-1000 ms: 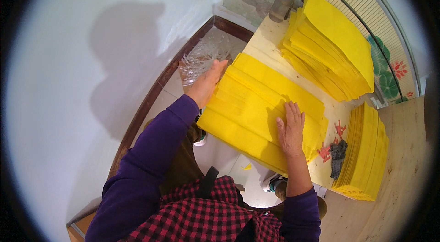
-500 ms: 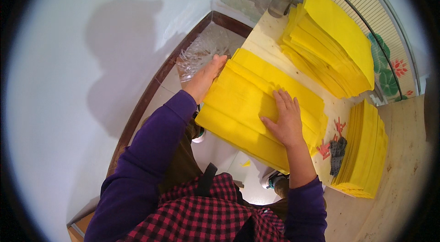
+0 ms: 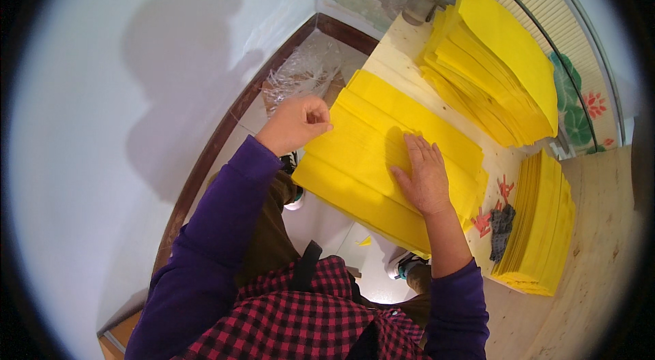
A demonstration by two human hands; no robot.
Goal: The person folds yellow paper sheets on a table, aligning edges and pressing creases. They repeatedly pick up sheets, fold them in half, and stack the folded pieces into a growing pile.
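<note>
at table [image 3: 394, 52], right hand [image 3: 426, 179] flat on sheets [image 3: 355, 145], grasping nothing; left hand [image 3: 293, 125] curled by their edge, grip unclear; even pressure should steady them.

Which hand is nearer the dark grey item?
Right. The right hand lies on the yellow sheets, left of the dark grey item; the left hand is farther, at the sheets' left edge.
</note>
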